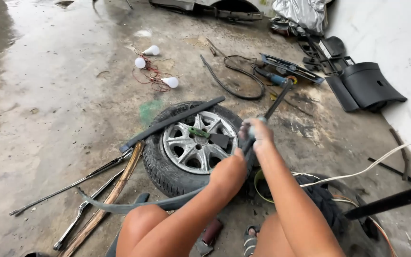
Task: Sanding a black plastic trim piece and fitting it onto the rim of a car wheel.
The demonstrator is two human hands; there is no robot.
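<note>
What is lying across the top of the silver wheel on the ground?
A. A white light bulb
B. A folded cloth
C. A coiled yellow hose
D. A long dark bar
D: a long dark bar rests slanted over the upper edge of the tyre and silver wheel; the white bulbs lie farther away on the concrete.

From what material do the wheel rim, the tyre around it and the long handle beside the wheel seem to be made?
Wheel rim: probably cast alloy metal, silver-grey with a dull shine on its spokes.
Tyre: black rubber, matte, with tread blocks on its side.
Long handle: looks like wood, brown, with a worn, uneven surface.
Both hands, left and right, grip a dark bar, likely metal.
</note>
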